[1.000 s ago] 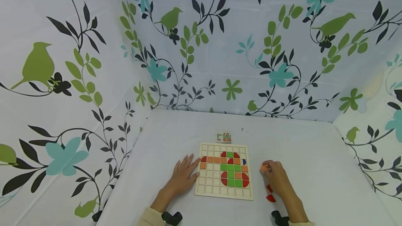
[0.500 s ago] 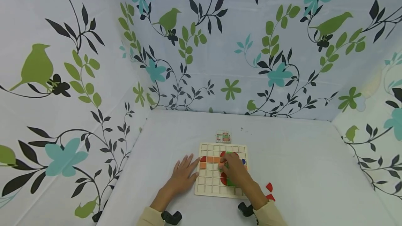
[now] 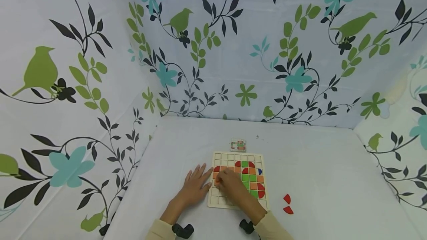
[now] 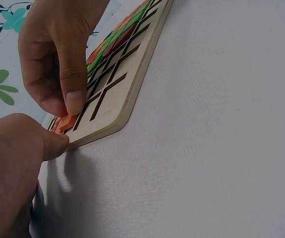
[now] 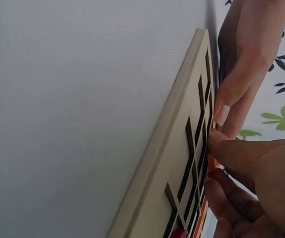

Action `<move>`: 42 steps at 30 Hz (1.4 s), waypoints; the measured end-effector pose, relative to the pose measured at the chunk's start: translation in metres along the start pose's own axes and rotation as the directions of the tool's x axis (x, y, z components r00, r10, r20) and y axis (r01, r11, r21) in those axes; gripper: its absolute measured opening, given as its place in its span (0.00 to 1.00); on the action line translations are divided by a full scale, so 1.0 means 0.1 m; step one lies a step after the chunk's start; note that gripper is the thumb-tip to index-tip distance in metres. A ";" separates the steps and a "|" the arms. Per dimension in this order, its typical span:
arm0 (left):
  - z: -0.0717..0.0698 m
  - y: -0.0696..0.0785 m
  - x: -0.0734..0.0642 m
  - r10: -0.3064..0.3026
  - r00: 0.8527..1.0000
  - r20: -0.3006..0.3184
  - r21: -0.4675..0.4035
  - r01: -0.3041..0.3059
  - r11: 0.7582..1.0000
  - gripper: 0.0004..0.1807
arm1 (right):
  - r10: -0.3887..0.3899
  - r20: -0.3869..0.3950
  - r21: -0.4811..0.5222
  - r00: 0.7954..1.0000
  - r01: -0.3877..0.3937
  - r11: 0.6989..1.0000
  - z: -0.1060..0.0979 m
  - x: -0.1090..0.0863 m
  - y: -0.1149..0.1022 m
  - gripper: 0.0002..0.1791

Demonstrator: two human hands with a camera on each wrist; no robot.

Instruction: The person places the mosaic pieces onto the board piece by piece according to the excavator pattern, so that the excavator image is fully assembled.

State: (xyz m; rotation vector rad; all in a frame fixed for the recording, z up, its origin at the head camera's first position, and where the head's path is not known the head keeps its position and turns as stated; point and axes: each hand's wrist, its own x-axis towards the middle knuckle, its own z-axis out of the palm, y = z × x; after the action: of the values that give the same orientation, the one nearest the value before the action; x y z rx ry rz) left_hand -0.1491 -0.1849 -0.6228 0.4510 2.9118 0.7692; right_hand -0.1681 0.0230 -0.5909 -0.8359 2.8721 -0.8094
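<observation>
A wooden grid board (image 3: 217,202) lies on the white table, partly filled with red, green, orange and blue pieces. My right hand (image 3: 231,185) is over the board's left part and pinches an orange square tile (image 4: 69,122) between thumb and fingers, close over the grid near the left edge. The same orange tile (image 5: 211,162) shows between the fingertips in the right wrist view. Flat beside the board, my left hand (image 3: 194,188) has its fingers spread, with fingertips at the left rim. Some of the board's pieces are hidden under my right hand.
Two red quarter-circle pieces (image 3: 287,198) lie on the table right of the board. Behind the board's far edge is a small pattern card (image 3: 238,145). Patterned cloth (image 3: 247,47) hangs behind and at the sides of the table.
My right hand has carried the orange tile from the table at the right, across the board, to its left part. My left hand has stayed at the left rim.
</observation>
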 end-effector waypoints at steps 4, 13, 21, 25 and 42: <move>0.00 0.01 0.00 -0.004 1.000 0.006 0.000 0.004 1.000 0.32 | -0.001 -0.002 0.014 1.000 0.001 1.000 0.00 -0.03 0.00 0.04; 0.00 0.04 0.00 -0.009 1.000 -0.002 -0.014 0.009 1.000 0.31 | -0.035 -0.019 0.083 0.999 0.037 0.996 0.02 -0.05 0.00 0.03; -0.03 0.07 0.00 -0.005 1.000 -0.005 -0.033 0.005 0.999 0.31 | -0.036 0.007 0.103 0.999 0.035 0.994 0.03 -0.03 0.00 0.02; -0.05 0.08 -0.01 0.000 1.000 -0.022 -0.044 -0.001 0.999 0.31 | -0.030 -0.007 0.077 1.000 0.030 0.997 -0.03 -0.08 -0.02 0.02; 0.00 0.08 -0.01 -0.021 0.999 -0.033 -0.019 0.020 1.000 0.32 | 0.398 0.012 0.107 0.918 -0.396 0.912 -0.86 -0.94 0.60 0.12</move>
State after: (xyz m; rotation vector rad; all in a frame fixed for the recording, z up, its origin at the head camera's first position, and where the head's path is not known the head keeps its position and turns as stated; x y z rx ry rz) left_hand -0.1464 -0.1780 -0.6187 0.4096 2.9319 0.8086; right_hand -0.1327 0.1548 -0.5564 -0.2180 2.8255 -0.9021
